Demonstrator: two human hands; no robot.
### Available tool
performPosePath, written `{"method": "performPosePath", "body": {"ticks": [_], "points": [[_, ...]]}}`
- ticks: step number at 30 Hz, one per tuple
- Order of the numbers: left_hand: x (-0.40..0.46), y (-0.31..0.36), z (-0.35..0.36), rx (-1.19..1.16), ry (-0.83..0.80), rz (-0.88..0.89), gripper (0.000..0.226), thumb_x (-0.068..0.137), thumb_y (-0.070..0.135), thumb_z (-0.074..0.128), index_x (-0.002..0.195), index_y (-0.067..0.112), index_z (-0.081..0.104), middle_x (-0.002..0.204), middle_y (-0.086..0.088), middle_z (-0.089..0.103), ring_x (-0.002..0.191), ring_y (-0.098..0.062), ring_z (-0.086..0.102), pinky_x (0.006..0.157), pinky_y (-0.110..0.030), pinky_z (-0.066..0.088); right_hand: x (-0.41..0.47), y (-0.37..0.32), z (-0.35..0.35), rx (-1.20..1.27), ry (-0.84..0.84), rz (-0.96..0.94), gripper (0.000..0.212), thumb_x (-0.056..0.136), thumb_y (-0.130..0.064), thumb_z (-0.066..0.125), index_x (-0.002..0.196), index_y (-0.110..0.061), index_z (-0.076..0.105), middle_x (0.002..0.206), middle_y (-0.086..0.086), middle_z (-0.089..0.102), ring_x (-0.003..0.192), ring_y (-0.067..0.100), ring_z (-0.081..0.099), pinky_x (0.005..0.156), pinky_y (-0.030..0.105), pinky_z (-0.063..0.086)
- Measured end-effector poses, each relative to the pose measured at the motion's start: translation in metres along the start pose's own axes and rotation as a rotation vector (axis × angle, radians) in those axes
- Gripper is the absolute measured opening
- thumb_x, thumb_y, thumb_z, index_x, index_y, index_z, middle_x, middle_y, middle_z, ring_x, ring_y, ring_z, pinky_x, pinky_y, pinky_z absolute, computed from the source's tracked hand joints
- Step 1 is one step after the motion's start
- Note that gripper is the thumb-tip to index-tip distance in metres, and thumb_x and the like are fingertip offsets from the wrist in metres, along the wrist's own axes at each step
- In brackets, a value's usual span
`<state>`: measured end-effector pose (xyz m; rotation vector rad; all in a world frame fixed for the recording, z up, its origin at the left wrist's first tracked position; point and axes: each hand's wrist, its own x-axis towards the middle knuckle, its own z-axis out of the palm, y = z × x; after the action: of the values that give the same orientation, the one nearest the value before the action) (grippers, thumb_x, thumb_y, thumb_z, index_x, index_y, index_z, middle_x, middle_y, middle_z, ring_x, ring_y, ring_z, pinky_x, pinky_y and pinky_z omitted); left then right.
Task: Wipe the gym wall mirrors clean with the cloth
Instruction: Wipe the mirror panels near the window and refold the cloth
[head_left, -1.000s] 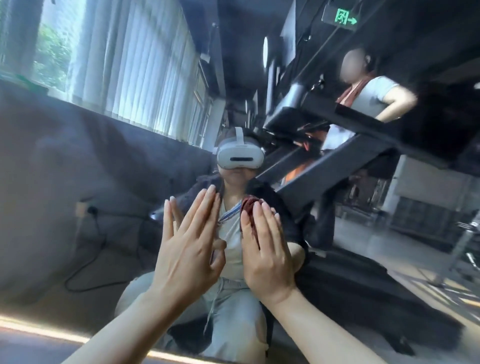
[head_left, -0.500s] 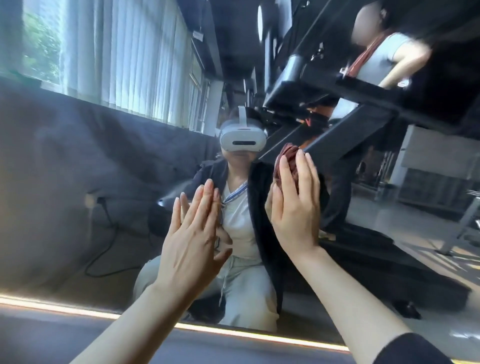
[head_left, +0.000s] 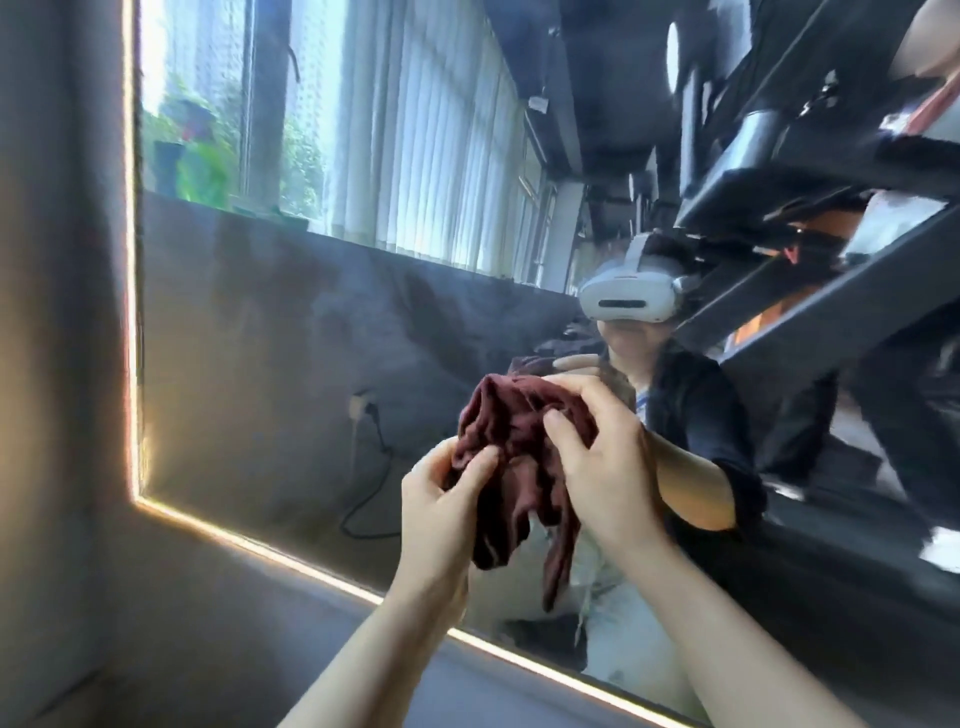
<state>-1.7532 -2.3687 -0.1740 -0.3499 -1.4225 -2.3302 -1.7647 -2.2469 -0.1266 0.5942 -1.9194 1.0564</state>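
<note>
Hanging in crumpled folds, a dark maroon soft fabric cloth (head_left: 519, 467) is held up in front of the large frameless wall mirror (head_left: 291, 364), with one narrow tail drooping below the bunched upper part. The mirror's left and bottom edges are lined by a thin glowing light strip (head_left: 132, 260), which meets at a lower-left corner beside a grey plaster wall (head_left: 57, 364). Wide unobstructed glass is seen to the left of the cloth. The cloth's lower left portion is pinched between thumb and curled fingers of the left hand (head_left: 441, 509), while its upper right portion is gripped by the right hand (head_left: 602, 462), fingers curled over the top. Whether the cloth touches the glass cannot be told.
</note>
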Motion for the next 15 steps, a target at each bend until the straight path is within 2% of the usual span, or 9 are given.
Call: {"method": "performPosePath", "body": {"ticks": [3,4,6,7,8,10,12,14,15], "points": [[0.018,0.017,-0.010,-0.237,0.038,-0.196,0.029,0.103,0.014,0.045,0.115,-0.003,0.065,0.098,-0.019,0.074,0.085,-0.022,0.071,0.070,-0.027,0.057,0.003,0.011,-0.007,-0.092,-0.049,0.058,0.030,0.087,0.010,0.062,0.108,-0.010,0.071,0.103,-0.007,0.068,0.101,0.005,0.061,0.093,0.008,0.043],[0.021,0.022,-0.010,-0.375,0.036,-0.288,0.036,0.105,0.019,0.038,0.122,-0.004,0.061,0.100,-0.017,0.074,0.088,-0.019,0.073,0.074,-0.025,0.058,0.002,0.014,-0.005,-0.109,-0.054,0.080,0.030,0.087,0.011,0.062,0.106,-0.010,0.072,0.102,-0.005,0.069,0.100,0.008,0.062,0.095,0.013,0.046],[0.019,0.026,-0.008,-0.529,0.011,-0.403,0.045,0.107,0.029,0.035,0.131,-0.004,0.055,0.115,-0.016,0.072,0.105,-0.020,0.070,0.098,-0.030,0.051,-0.002,0.016,0.001,-0.084,-0.055,0.095,0.029,0.086,0.011,0.061,0.102,-0.010,0.073,0.099,-0.002,0.072,0.098,0.016,0.067,0.097,0.032,0.052],[0.014,0.025,-0.007,-0.517,-0.006,-0.407,0.044,0.106,0.031,0.039,0.128,-0.002,0.059,0.116,-0.015,0.071,0.106,-0.021,0.069,0.101,-0.034,0.048,-0.003,0.015,0.005,-0.066,-0.048,0.089,0.028,0.086,0.011,0.061,0.101,-0.010,0.073,0.099,0.000,0.073,0.098,0.018,0.069,0.095,0.039,0.054],[0.008,0.024,-0.008,-0.471,-0.004,-0.390,0.040,0.104,0.031,0.042,0.120,0.002,0.064,0.109,-0.013,0.073,0.098,-0.019,0.071,0.096,-0.034,0.049,-0.003,0.013,0.007,-0.050,-0.042,0.080,0.027,0.087,0.011,0.061,0.100,-0.010,0.073,0.098,0.000,0.074,0.097,0.019,0.069,0.094,0.042,0.055],[-0.004,0.023,-0.010,-0.353,-0.050,-0.351,0.035,0.102,0.031,0.045,0.100,0.007,0.070,0.091,-0.007,0.073,0.084,-0.015,0.070,0.083,-0.030,0.049,0.000,0.006,0.011,-0.029,-0.024,0.055,0.028,0.087,0.011,0.061,0.097,-0.013,0.073,0.093,-0.004,0.072,0.095,0.018,0.070,0.092,0.039,0.055],[-0.012,0.023,-0.018,-0.211,-0.128,-0.385,0.034,0.103,0.032,0.048,0.091,0.012,0.073,0.088,-0.004,0.072,0.090,-0.014,0.066,0.084,-0.030,0.048,0.006,-0.003,0.011,-0.014,0.007,0.034,0.030,0.086,0.011,0.061,0.097,-0.013,0.073,0.092,-0.006,0.072,0.093,0.017,0.070,0.091,0.034,0.054],[-0.017,0.022,-0.029,-0.013,-0.237,-0.393,0.019,0.097,0.030,0.064,0.095,0.014,0.073,0.096,-0.010,0.075,0.090,-0.021,0.070,0.082,-0.036,0.054,0.014,-0.009,0.012,-0.068,0.024,0.017,0.026,0.087,0.008,0.062,0.099,-0.011,0.075,0.094,-0.003,0.073,0.092,0.017,0.069,0.089,0.032,0.054],[-0.018,0.020,-0.035,0.094,-0.251,-0.363,0.017,0.091,0.025,0.072,0.100,0.011,0.071,0.099,-0.014,0.074,0.088,-0.025,0.071,0.075,-0.038,0.057,0.017,-0.010,0.013,-0.115,0.012,0.011,0.024,0.087,0.005,0.062,0.099,-0.011,0.075,0.095,-0.001,0.074,0.091,0.018,0.069,0.087,0.034,0.054]]}}
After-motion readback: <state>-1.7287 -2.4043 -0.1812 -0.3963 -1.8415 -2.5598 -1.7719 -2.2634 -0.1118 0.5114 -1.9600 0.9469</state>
